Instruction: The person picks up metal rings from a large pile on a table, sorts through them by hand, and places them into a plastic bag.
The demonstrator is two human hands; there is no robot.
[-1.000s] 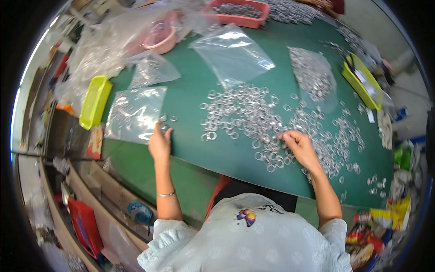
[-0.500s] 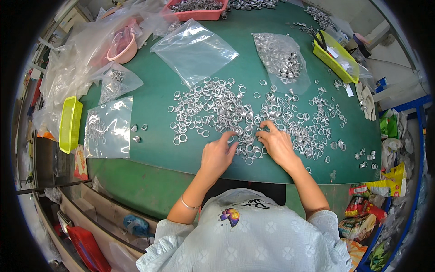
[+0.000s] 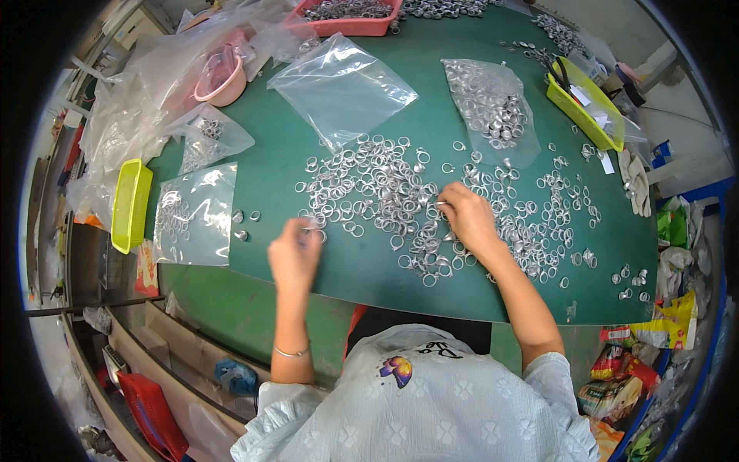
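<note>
Handling: small silver metal rings (image 3: 369,185) looked light, hard and slippery, best pinched by the rim.
Location: heaped loose on the green table mat (image 3: 369,266).
Left hand (image 3: 294,254): raised, fingers curled, blurred; hold unclear.
Right hand (image 3: 468,219): palm down, fingertips pinching in the heap.

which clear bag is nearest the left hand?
The flat bag by the yellow tray, just left of the left hand; the other bags lie farther up the table.

Single head-worn fisheye view, looking steeply down.
The bench (image 3: 369,269) fills the centre at close range; forearms enter from six o'clock, edges curve toward the rim.
</note>
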